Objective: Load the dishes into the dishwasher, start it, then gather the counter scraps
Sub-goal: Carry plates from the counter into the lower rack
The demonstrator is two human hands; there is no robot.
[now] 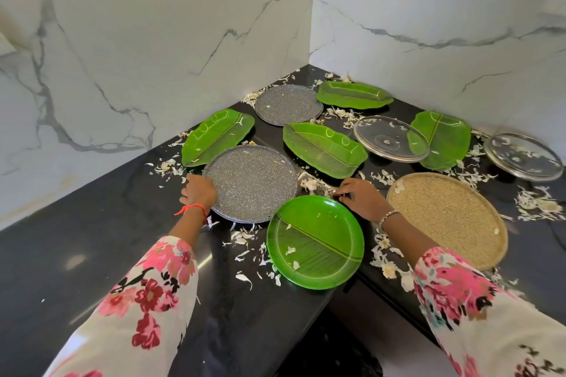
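Observation:
On the black corner counter [76, 254] lie many dishes among white scraps [245, 239]. My left hand [198, 191] grips the left rim of a grey speckled plate [254, 182]. My right hand [361, 197] has its fingers curled at the far rim of a round green plate [315, 242]; whether it holds the rim or scraps I cannot tell. Farther back lie a second grey plate [288, 104], several green leaf-shaped plates [324, 148], two glass plates [390, 138] and a beige round plate [447, 217]. The dishwasher is out of view.
White marble walls [183, 24] close the corner behind the dishes. Scraps are strewn between and on the plates, thickest at the right [539, 203]. The round green plate overhangs the inner counter edge. The counter's left part holds no dishes.

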